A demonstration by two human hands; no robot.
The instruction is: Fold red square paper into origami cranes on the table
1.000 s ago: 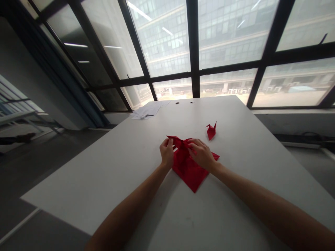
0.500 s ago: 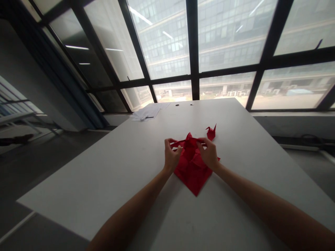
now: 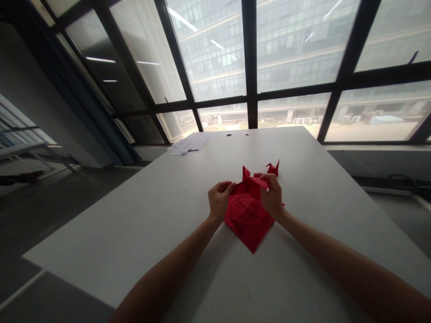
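Observation:
A creased sheet of red origami paper (image 3: 249, 224) lies on the white table, one corner pointing toward me and its far part lifted and bent. My left hand (image 3: 219, 197) pinches the paper's left edge between thumb and fingers. On the other side, my right hand (image 3: 272, 195) is closed on the raised far-right flap, thumb below and fingers above. A small peak of paper stands up between the two hands. Just beyond my right hand sits a small folded red paper crane (image 3: 273, 168), apart from the sheet.
Loose white papers (image 3: 190, 143) with a dark pen (image 3: 193, 150) on them lie at the table's far left. The white table (image 3: 151, 206) reaches toward a large window. A blue curtain (image 3: 84, 98) hangs at the left.
The raised far flap has shifted, and its peak now stands higher. My left fingers have closed in on the left edge; the near part of the paper looks flatter.

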